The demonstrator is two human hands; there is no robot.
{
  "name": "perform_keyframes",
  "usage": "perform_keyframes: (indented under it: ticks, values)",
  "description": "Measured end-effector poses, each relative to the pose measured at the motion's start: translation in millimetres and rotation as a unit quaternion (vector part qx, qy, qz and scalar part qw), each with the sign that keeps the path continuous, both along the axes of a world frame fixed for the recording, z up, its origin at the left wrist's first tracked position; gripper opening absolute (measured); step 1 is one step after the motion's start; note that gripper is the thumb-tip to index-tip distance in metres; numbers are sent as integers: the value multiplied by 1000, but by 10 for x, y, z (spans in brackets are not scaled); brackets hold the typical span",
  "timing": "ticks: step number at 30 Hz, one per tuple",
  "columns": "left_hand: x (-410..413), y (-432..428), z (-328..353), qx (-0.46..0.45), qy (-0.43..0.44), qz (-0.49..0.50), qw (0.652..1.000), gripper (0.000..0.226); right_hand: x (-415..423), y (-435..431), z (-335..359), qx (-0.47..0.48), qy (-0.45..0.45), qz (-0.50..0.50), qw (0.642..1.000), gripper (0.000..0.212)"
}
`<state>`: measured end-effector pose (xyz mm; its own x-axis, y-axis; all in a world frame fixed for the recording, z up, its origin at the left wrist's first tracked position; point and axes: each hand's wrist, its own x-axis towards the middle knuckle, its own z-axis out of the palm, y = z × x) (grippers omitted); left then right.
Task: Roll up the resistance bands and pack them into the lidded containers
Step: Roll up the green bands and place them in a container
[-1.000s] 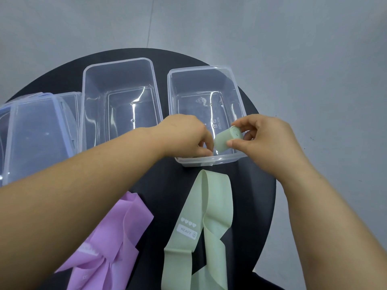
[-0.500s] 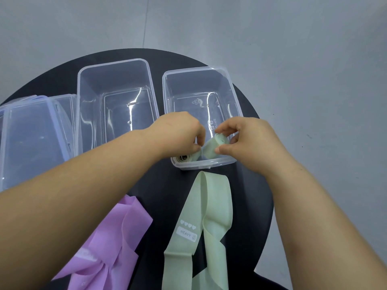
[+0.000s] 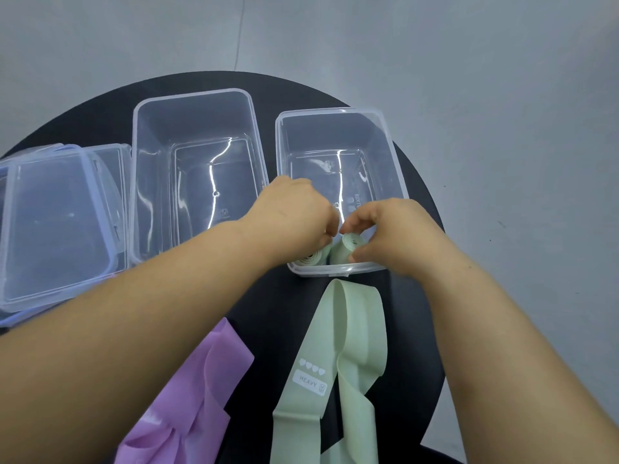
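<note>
Pinches green roll (image 3: 348, 250) inside clear container (image 3: 335, 111) with right hand (image 3: 398, 236); cannot tell grasp of left hand (image 3: 291, 212), fingertips hidden against half-covered second roll (image 3: 310, 259).

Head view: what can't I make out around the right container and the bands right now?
All in the head view:
- Pale green rolled band in the right clear plastic container: left hand and right hand cover it; one roll or two, unclear.
- Left hand's fingers: hidden under its knuckles; grip unclear.
- Flat pale green band and purple band: cut off by the bottom edge.
- Clear lids: cut off by the left edge; count unclear.
</note>
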<state>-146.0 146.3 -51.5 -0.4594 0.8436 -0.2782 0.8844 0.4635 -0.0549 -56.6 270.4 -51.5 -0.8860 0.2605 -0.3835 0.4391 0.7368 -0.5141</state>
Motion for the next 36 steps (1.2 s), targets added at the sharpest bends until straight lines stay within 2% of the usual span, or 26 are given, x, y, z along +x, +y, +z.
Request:
perform_keyframes:
  ticks: [13, 20, 27, 36]
  values:
    - [5, 20, 12, -5, -23, 50, 998, 26, -18, -47, 79, -23, -38, 27, 999, 25]
    - [-9, 10, -15, -4, -26, 44, 999, 24, -58, -135, 120, 44, -39, 78, 995, 26]
    - [-18, -3, -28, 1, -25, 38, 999, 25, -53, -124, 137, 49, -44, 77, 995, 26]
    - [4, -15, 3, 18, -28, 24, 999, 28, -46, -67, 53, -4, -57, 24, 998, 26]
